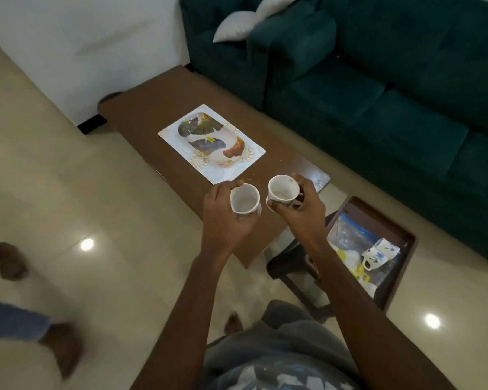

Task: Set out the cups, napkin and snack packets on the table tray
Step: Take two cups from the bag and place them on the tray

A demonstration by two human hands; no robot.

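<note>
My left hand [223, 218] grips a white cup [244, 199], mouth up, above the near end of the brown coffee table [141, 114]. My right hand [304, 209] holds a second white cup [282, 190] by its side and handle, just right of the first. Both cups look empty. Farther along the table lies an oval tray with a leaf pattern [209, 137] on a white placemat [237, 167]. A third cup with blue flowers [378, 253] lies on its side on clear packets [347, 235] in a brown tray [403, 240] at the right.
A dark green sofa [378, 108] with a white cushion [237, 25] runs along the table's far side. The brown tray rests on a dark stool [288, 266] to the right. Another person's bare feet [62, 344] stand on the shiny tiled floor at the left.
</note>
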